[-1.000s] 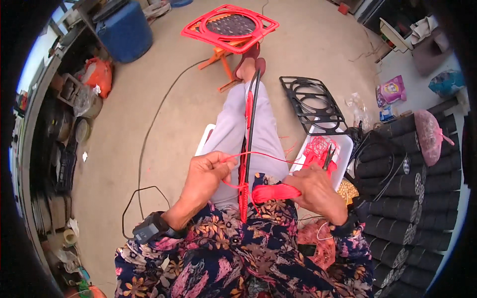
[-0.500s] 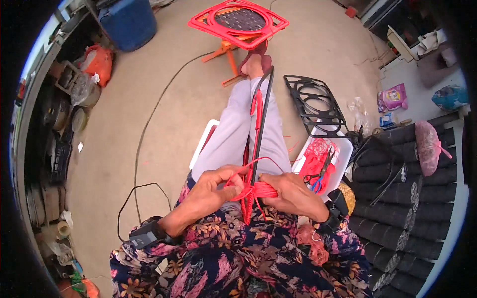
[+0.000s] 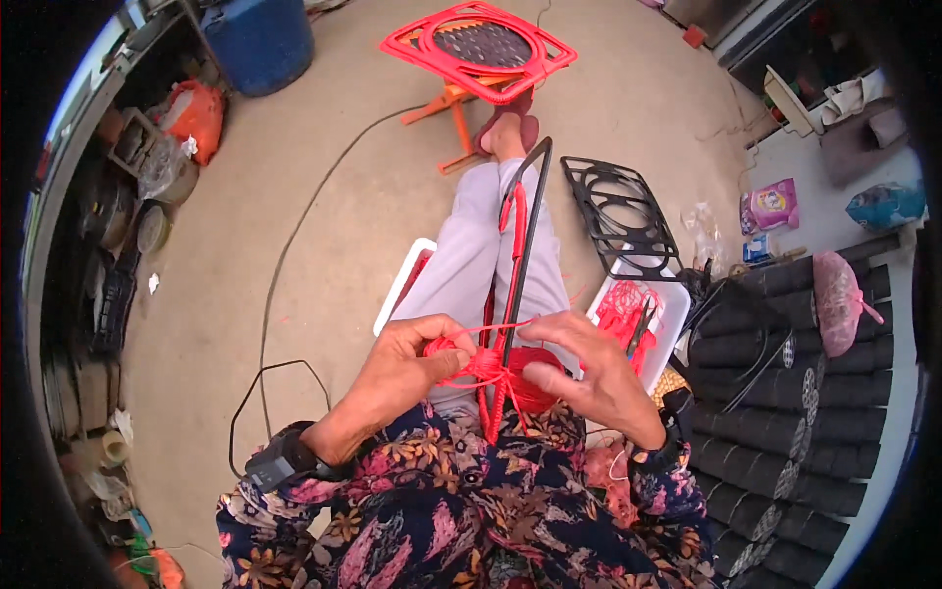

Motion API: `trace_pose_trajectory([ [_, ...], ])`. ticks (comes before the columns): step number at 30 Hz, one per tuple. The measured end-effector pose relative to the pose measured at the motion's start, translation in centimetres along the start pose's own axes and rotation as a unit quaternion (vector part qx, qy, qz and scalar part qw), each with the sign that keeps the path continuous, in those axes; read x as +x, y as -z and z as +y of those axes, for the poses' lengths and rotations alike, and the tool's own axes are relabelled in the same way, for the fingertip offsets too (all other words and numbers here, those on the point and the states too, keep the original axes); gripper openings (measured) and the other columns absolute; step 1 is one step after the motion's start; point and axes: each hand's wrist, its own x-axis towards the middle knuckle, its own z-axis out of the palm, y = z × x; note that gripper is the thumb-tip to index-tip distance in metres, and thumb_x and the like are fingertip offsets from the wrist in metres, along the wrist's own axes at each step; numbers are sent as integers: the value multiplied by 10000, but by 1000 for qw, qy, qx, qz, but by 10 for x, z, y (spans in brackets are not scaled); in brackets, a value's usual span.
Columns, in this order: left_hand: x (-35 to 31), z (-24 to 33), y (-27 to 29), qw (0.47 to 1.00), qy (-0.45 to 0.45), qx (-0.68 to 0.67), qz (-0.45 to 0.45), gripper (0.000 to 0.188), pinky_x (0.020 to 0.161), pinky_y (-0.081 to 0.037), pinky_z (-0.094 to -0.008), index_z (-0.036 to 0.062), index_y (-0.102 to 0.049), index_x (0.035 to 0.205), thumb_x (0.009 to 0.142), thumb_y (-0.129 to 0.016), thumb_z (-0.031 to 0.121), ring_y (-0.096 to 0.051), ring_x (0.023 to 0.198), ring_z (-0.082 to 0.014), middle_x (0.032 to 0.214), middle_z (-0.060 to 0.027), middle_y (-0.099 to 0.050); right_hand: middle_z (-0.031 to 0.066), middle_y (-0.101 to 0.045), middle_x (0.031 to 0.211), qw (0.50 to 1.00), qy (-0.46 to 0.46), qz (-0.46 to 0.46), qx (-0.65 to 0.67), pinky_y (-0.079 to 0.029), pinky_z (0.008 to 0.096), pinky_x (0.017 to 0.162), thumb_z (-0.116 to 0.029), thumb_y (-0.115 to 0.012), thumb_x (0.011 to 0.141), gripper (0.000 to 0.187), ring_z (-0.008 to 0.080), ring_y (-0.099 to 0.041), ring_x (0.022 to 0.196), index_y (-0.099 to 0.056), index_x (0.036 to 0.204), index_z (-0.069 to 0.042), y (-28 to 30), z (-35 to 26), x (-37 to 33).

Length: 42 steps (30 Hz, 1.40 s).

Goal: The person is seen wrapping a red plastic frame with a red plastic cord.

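Observation:
A thin black frame stands edge-on across my lap, its near part and one side wrapped in red cord. My left hand is closed, thumb and fingers pinching the red cord at the frame's left side. To the right of the frame hangs a hank of the same cord, partly behind my right hand. That hand is open, thumb and fingers spread at the hank. One strand runs from the left fingers across the frame to the right fingertips.
A red frame rests on an orange stand ahead, by my feet. At right are a black frame and a white tray with red cord and scissors. Black rolls lie stacked beyond. A dark cable crosses the floor at left.
My right hand has let go of the cord hank and spread its fingers, so more of the hank shows. The left hand keeps its pinch beside the frame.

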Motion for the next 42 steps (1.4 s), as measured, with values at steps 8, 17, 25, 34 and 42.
trace_pose_trajectory([
  [8, -5, -2, -1, 995, -86, -9, 49, 84, 719, -444, -202, -10, -635, 936, 927, -569, 41, -549, 782, -51, 867, 1, -639, 82, -462, 662, 979, 94, 25, -177, -349, 375, 648, -211, -702, 763, 202, 252, -498, 671, -642, 869, -49, -17, -38, 37],
  [17, -10, 4, -8, 982, -147, -12, 117, 143, 715, -432, -229, -33, -608, 962, 939, -563, 100, -515, 793, -83, 860, -24, -559, 161, -608, 632, 974, 0, -71, -217, -411, 447, 549, -267, -697, 782, 285, 354, -607, 607, -630, 891, -11, -17, -63, 48],
  [25, -10, -4, -12, 966, -142, -149, 154, 134, 768, -429, -240, 0, -602, 982, 941, -529, 105, -543, 834, -89, 984, -54, -609, 177, -597, 613, 970, 20, -70, -232, -449, 433, 527, -258, -708, 760, 303, 357, -611, 582, -640, 917, -8, -26, -60, 51],
  [34, -11, -17, -3, 959, -47, -245, 136, 147, 833, -425, -281, -3, -608, 934, 923, -517, 111, -569, 915, -132, 970, -72, -640, 33, -487, 525, 993, -89, 74, 12, -408, 355, 484, -103, -737, 710, 225, 186, -538, 487, -620, 875, -4, -5, -65, 32],
  [42, -2, -7, -23, 950, -29, -294, 100, 109, 740, -446, -240, 8, -626, 915, 921, -558, 94, -573, 751, -102, 862, -46, -654, 137, -631, 1003, 870, -24, 122, 476, -490, 344, 860, -329, -592, 839, 416, 231, -632, 918, -580, 1125, -27, 31, -67, 39],
])
